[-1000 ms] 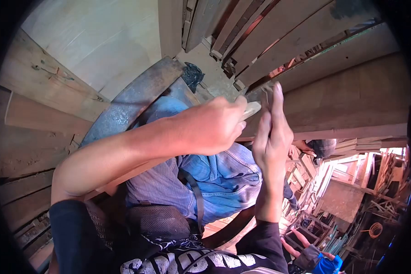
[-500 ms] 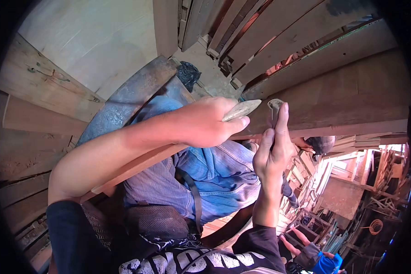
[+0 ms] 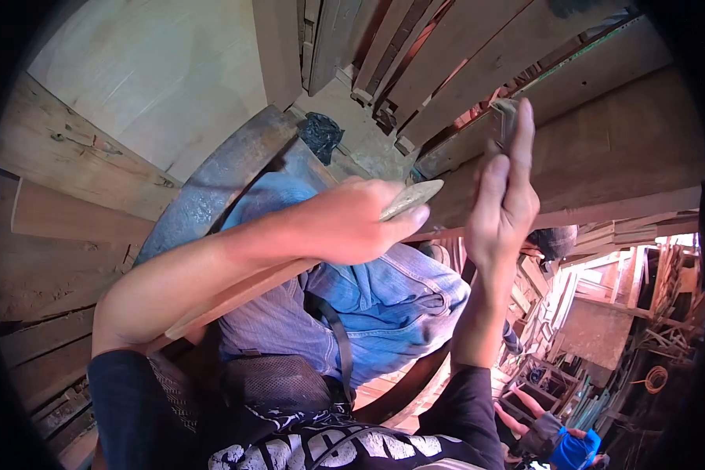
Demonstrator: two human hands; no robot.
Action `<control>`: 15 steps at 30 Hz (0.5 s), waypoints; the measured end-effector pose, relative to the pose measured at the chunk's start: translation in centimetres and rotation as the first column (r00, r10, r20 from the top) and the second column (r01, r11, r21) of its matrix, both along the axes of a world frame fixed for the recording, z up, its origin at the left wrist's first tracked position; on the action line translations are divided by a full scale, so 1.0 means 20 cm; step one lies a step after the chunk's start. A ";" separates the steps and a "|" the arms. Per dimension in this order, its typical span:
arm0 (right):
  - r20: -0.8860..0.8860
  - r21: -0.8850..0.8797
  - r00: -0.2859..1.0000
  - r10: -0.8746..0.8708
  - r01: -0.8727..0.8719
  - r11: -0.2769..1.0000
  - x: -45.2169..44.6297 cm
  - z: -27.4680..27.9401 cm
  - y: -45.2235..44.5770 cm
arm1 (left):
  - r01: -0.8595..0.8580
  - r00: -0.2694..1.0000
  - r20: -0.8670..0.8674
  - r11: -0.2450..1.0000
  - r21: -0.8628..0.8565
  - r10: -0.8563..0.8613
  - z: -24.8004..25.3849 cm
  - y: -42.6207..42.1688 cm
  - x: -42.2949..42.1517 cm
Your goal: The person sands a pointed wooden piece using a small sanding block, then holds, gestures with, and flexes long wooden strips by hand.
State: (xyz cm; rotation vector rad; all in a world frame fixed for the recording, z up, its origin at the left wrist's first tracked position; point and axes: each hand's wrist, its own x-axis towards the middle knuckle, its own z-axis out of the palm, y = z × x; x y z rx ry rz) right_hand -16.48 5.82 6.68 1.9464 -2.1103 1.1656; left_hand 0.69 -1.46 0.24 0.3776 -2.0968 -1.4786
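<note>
My left hand is closed around a pale, flat, pointed piece that looks like stone; its tip sticks out to the right past the thumb. To the right and higher up, my right hand pinches a small, thin greyish piece with a rounded end, between thumb and fingers. Motion blurs that piece, and its kind is unclear. The two hands are apart. Under my left forearm runs a wooden strip, above my jeans.
A grey curved slab lies beside my leg on the left. A broad wooden plank crosses at the right. A black plastic bag lies ahead. Another person in a blue shirt is at lower right, near piled lumber.
My right hand has moved up and to the right with its thin piece, away from my left hand. My left hand has dropped slightly, still holding the pointed piece.
</note>
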 end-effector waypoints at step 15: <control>0.005 0.050 0.997 0.072 -0.072 0.996 0.05 -0.10 0.08 | 0.198 0.898 0.208 0.778 0.597 -0.388 0.14 -0.04 0.04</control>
